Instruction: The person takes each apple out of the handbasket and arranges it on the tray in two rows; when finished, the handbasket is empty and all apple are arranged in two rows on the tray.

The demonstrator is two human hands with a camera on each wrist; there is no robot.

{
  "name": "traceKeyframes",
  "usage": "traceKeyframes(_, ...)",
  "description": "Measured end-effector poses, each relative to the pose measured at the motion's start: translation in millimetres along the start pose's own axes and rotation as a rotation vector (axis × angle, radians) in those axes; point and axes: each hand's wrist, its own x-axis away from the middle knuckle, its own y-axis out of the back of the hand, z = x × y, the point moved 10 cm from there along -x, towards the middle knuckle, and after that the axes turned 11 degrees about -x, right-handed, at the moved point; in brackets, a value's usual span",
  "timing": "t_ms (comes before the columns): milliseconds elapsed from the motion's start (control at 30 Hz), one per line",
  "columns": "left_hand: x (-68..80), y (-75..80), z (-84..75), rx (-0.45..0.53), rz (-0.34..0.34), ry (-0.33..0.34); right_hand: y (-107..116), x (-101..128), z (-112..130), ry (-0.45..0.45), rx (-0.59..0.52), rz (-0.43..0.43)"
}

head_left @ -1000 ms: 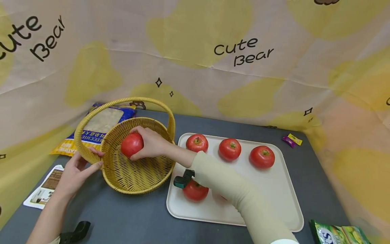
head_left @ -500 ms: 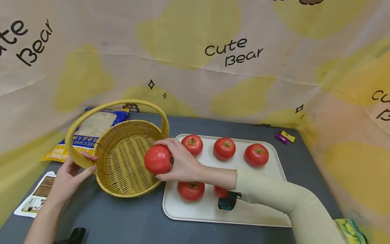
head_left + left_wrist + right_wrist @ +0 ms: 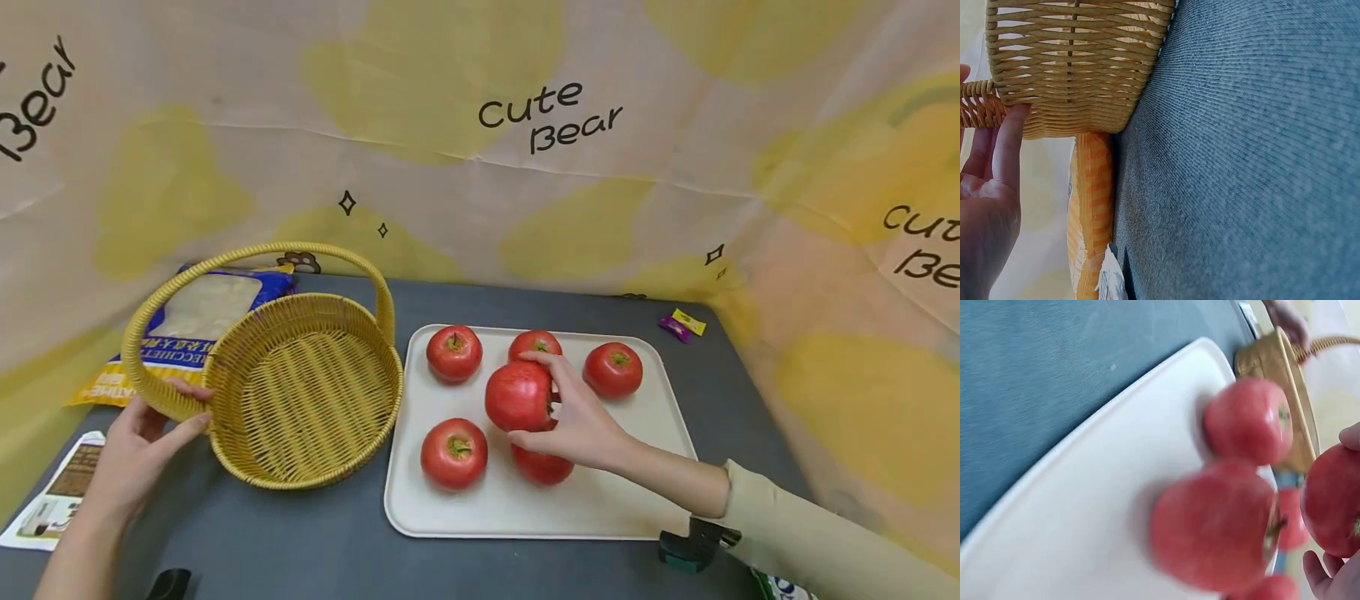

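My right hand (image 3: 588, 421) holds a red apple (image 3: 517, 395) above the white tray (image 3: 427, 523), thumb below and fingers over the top. The held apple (image 3: 1335, 500) also shows at the right edge of the right wrist view. On the tray sit several more apples; one in front (image 3: 542, 467) and one behind (image 3: 534, 340) are partly covered by the held apple and hand. My left hand (image 3: 135, 454) grips the base of the handle of a yellow wicker basket (image 3: 300, 400), whose inside is bare. In the left wrist view, thumb and fingers lie around the handle (image 3: 982, 103).
Behind the basket lies a blue and yellow pasta bag (image 3: 202, 317). A white packet (image 3: 63, 492) is at the left, two small candies (image 3: 681, 325) are at the back right. A green packet (image 3: 783, 586) shows under the right sleeve. Printed cloth (image 3: 420, 125) hangs behind the table.
My right hand has carried the apple out of the basket and rightward over the tray. My left hand keeps its grip at the basket handle. The head view has turned slightly right.
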Motion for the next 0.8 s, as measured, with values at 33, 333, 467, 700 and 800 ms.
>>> traceKeyframes(33,-0.2,-0.1,-1.5,0.014,0.001,-0.01,8.6,4.7,-4.5,-0.013,0.005,-0.023)
traceKeyframes(333,-0.2,-2.1,-6.0,0.071,0.019,-0.035,70.0,47.3,-44.9,-0.042,0.167,-0.115)
traceKeyframes(467,0.3,-1.3,-6.1,0.098,0.022,-0.038,75.3,62.7,-62.0,-0.029,0.287,-0.042)
traceKeyframes(700,0.3,0.3,-7.9,0.069,0.012,-0.061,69.9,75.7,-76.0,0.001,0.421,0.049)
traceKeyframes(800,-0.4,-1.0,-7.0,0.075,0.017,-0.06,68.8,77.2,-80.3,-0.027,0.431,0.071)
